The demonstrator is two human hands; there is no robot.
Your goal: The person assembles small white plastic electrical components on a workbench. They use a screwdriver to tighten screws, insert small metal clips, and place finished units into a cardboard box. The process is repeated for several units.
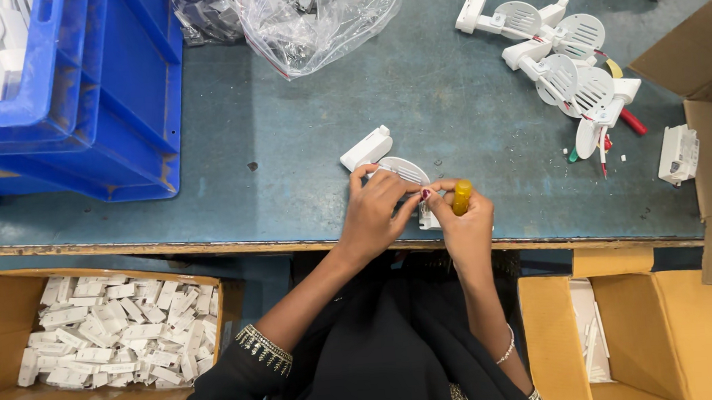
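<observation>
A white grille part (394,171) is held at the table (325,126) edge by the left hand (374,211); a yellow-handled screwdriver (461,198) is gripped in the right hand (463,221).

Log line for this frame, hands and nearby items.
left hand: steadies white grille part | right hand: grips yellow-handled tool | bench: finished parts pile

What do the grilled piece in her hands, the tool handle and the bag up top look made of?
Grilled piece: likely moulded white plastic, matte, with even slots. Tool handle in the right hand: translucent yellow, probably hard plastic. Bag: thin clear plastic film, crinkled and glossy.
</observation>
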